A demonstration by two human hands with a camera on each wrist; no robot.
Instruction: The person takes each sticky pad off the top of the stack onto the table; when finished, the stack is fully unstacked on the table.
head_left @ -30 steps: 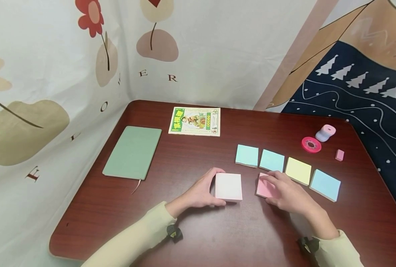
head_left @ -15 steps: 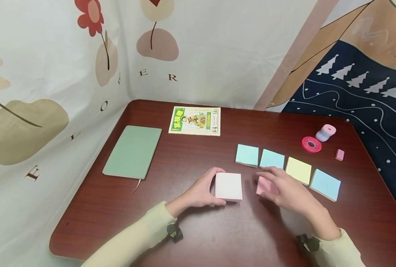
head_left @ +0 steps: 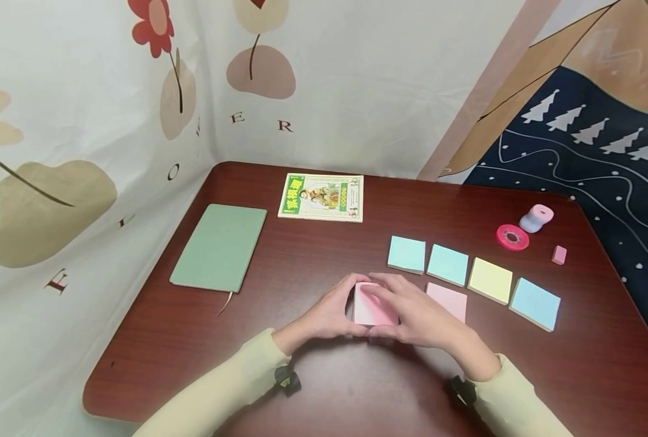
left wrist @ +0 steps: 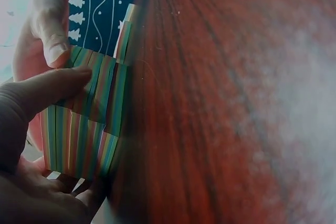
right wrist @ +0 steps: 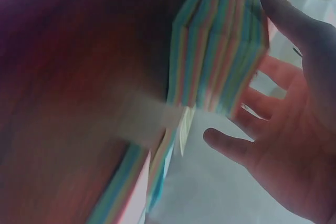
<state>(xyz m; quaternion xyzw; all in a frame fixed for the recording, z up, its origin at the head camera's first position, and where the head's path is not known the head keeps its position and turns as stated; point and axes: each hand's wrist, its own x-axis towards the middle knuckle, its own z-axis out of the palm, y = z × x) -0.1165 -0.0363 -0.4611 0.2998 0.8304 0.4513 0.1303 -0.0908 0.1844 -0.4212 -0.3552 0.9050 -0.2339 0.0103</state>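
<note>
A stack of sticky note pads (head_left: 366, 309) with a pale pink top stands on the table in front of me. My left hand (head_left: 332, 314) grips it from the left, thumb at the near side and fingers at the far side. From the right, my right hand (head_left: 425, 317) holds the same stack, its fingers partly covering the top. Striped edges of several pads show in the left wrist view on the stack (left wrist: 79, 140), slightly uneven. A single pink sticky note pad (head_left: 448, 300) lies just right of the stack, partly behind my right hand.
Behind the hands lie two aqua pads (head_left: 407, 254), a yellow pad (head_left: 490, 280) and a blue pad (head_left: 535, 303) in a row. A green notebook (head_left: 219, 247) lies left, a booklet (head_left: 321, 197) at the back. Right stand a pink disc (head_left: 512, 237), a roll (head_left: 537, 218) and an eraser-like block (head_left: 559, 255).
My right hand has left the single pink pad and moved left onto the stack. That pad stays on the table, now more exposed. My left hand keeps its hold on the stack.
</note>
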